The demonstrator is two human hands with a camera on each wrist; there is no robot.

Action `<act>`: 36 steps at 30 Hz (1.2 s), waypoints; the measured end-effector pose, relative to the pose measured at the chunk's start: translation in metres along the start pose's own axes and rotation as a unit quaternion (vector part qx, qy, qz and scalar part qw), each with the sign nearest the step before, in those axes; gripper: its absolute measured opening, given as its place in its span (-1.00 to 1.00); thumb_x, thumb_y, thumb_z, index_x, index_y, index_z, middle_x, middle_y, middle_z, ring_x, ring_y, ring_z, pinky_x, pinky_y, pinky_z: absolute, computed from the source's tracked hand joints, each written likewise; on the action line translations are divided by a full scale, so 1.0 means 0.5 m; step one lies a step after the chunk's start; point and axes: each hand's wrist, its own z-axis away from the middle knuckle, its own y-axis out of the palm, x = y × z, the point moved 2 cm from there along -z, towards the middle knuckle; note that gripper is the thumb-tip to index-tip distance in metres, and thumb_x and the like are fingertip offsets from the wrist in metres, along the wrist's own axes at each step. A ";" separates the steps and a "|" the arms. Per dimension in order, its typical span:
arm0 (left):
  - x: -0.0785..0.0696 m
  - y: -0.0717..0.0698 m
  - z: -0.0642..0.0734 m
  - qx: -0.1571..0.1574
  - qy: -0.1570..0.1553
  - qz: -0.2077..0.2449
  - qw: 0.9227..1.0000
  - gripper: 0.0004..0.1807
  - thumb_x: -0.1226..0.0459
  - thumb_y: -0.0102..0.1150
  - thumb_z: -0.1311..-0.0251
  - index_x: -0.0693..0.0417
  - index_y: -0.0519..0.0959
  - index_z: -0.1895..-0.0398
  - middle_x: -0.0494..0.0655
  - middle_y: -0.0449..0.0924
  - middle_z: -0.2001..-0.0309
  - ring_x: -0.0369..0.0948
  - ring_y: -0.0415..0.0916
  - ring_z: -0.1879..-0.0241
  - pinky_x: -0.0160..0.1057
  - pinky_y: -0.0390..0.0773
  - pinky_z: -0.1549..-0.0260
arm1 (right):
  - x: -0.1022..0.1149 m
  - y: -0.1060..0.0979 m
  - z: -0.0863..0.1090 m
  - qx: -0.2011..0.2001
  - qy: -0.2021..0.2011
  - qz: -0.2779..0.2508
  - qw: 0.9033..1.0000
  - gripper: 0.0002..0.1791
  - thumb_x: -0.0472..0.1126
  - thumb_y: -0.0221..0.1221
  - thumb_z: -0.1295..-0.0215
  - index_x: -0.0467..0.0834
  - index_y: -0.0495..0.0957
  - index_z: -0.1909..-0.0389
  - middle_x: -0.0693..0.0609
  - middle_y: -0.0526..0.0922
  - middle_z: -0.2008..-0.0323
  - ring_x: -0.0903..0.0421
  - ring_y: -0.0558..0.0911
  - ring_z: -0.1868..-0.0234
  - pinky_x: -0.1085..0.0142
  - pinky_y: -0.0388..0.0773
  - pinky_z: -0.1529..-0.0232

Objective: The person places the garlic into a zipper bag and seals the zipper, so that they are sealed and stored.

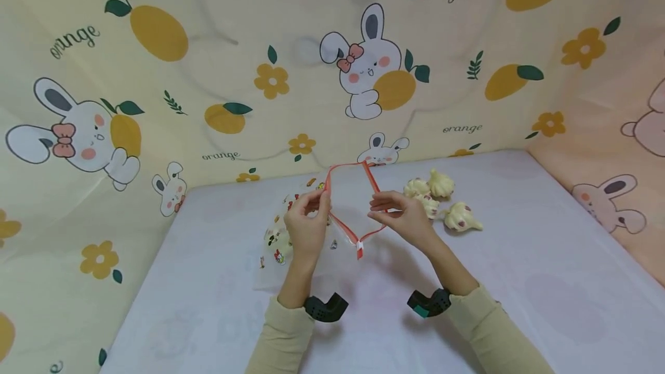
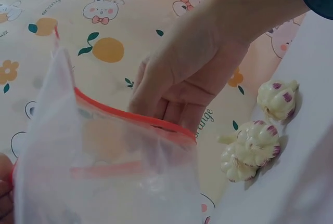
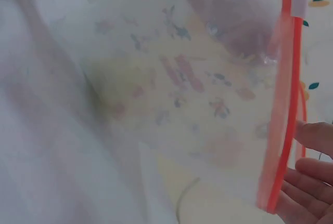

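Observation:
A clear zip bag [image 1: 312, 273] with cartoon prints and red zip edges is held with its mouth spread apart. My left hand [image 1: 307, 224] pinches the left side of the rim. On the opposite side, my right hand [image 1: 407, 219] holds the red edge between thumb and fingers; in the left wrist view the fingertips of that right hand [image 2: 179, 78] are partly behind the film. Through the plastic a blurred yellowish shape [image 3: 117, 86] shows, its kind unclear. A white slider [image 3: 298, 4] sits on the red zip strip [image 3: 285, 115].
Several garlic bulbs [image 1: 460, 217] with purple marks lie right of the bag, beyond my right hand. The white tabletop [image 1: 208, 316] meets a cloth backdrop [image 1: 291, 33] printed with rabbits and oranges at the back and sides.

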 end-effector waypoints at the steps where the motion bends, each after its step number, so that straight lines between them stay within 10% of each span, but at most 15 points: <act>1: 0.001 0.000 0.000 -0.001 -0.001 0.001 1.000 -0.82 0.31 0.24 -0.20 0.32 0.67 0.29 0.25 0.68 0.47 -0.51 0.49 0.51 -0.48 0.56 0.51 | -0.002 -0.004 0.000 -0.003 0.000 0.002 1.000 -0.59 -0.28 0.34 -0.13 -0.27 0.57 -0.02 -0.23 0.72 0.09 0.10 0.73 0.13 0.52 0.64 0.18; 6: 0.008 -0.002 -0.002 -0.006 -0.003 0.000 1.000 -0.82 0.32 0.24 -0.20 0.33 0.67 0.29 0.25 0.69 0.46 -0.55 0.48 0.51 -0.51 0.54 0.48 | -0.019 -0.035 -0.001 -0.020 0.001 0.002 1.000 -0.63 -0.28 0.31 -0.17 -0.30 0.57 0.00 -0.28 0.72 0.13 0.56 0.61 0.27 0.59 0.60 0.24; 12: 0.009 -0.007 -0.004 -0.014 0.007 -0.001 1.000 -0.82 0.32 0.24 -0.20 0.33 0.67 0.30 0.26 0.68 0.47 -0.53 0.50 0.51 -0.49 0.56 0.48 | -0.038 -0.092 0.002 -0.032 -0.001 0.012 0.999 -0.68 -0.28 0.26 -0.23 -0.35 0.57 0.03 -0.31 0.70 0.19 0.57 0.58 0.32 0.60 0.57 0.28; 21: 0.010 -0.002 -0.004 -0.008 -0.011 0.006 1.000 -0.81 0.31 0.23 -0.21 0.33 0.67 0.29 0.27 0.69 0.43 -0.49 0.51 0.49 -0.55 0.55 0.42 | -0.077 -0.184 0.015 -0.014 0.030 0.065 0.997 -0.61 -0.16 0.24 -0.27 -0.35 0.56 0.00 0.61 0.55 0.33 0.60 0.56 0.28 0.60 0.55 0.27; 36: 0.015 0.000 -0.004 0.005 -0.026 0.004 1.000 -0.82 0.32 0.24 -0.20 0.31 0.67 0.28 0.24 0.70 0.43 -0.50 0.50 0.50 -0.53 0.55 0.45 | -0.135 -0.269 0.035 0.001 0.018 0.078 0.997 -0.58 -0.28 0.29 -0.20 -0.38 0.52 -0.04 0.56 0.52 0.16 0.68 0.51 0.15 0.74 0.49 0.11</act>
